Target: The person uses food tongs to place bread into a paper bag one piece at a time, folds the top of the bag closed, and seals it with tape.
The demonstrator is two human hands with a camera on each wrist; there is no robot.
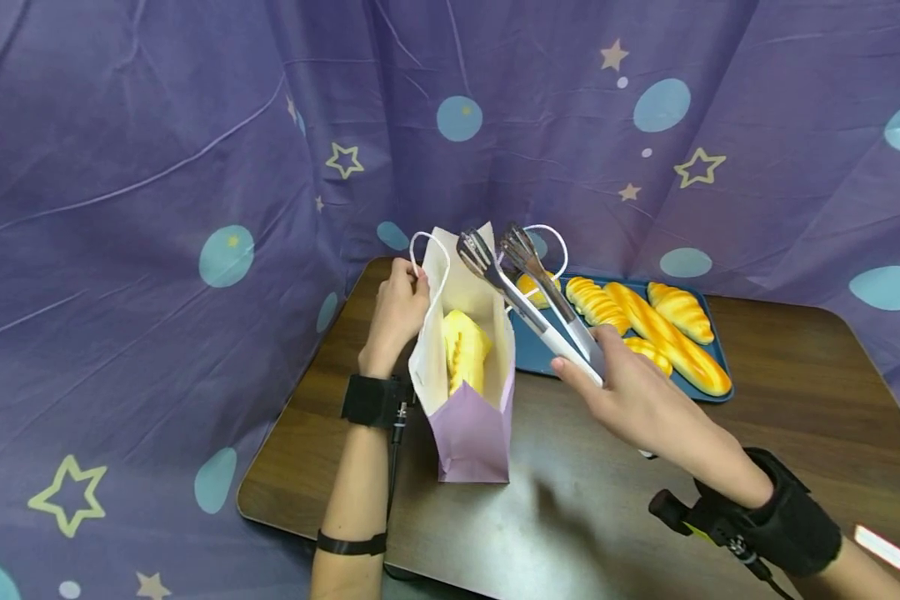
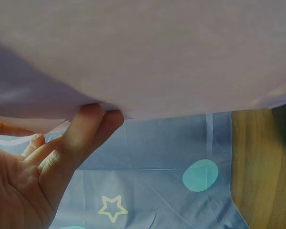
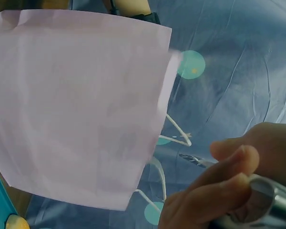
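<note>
A lilac paper bag (image 1: 474, 437) with white rope handles stands upright on the table, its mouth wide. Inside it rests a yellow bread (image 1: 465, 354). My left hand (image 1: 397, 312) pinches the bag's upper left edge beside one handle; in the left wrist view, fingers (image 2: 81, 129) press against the paper. My right hand (image 1: 637, 392) grips metal tongs (image 1: 543, 321) with white handle parts. The tongs' tips are spread apart and nothing is between them, above the bag's right rim. From the right wrist view, the bag's side (image 3: 81, 109) faces the right hand (image 3: 214, 186).
A blue tray (image 1: 528, 354) at the back right of the bag bears several breads, among them a long loaf (image 1: 671, 342) and a croissant-like one (image 1: 681, 312). A white, pink-edged object (image 1: 881, 547) lies at the table's right. A purple curtain (image 1: 532, 92) hangs behind.
</note>
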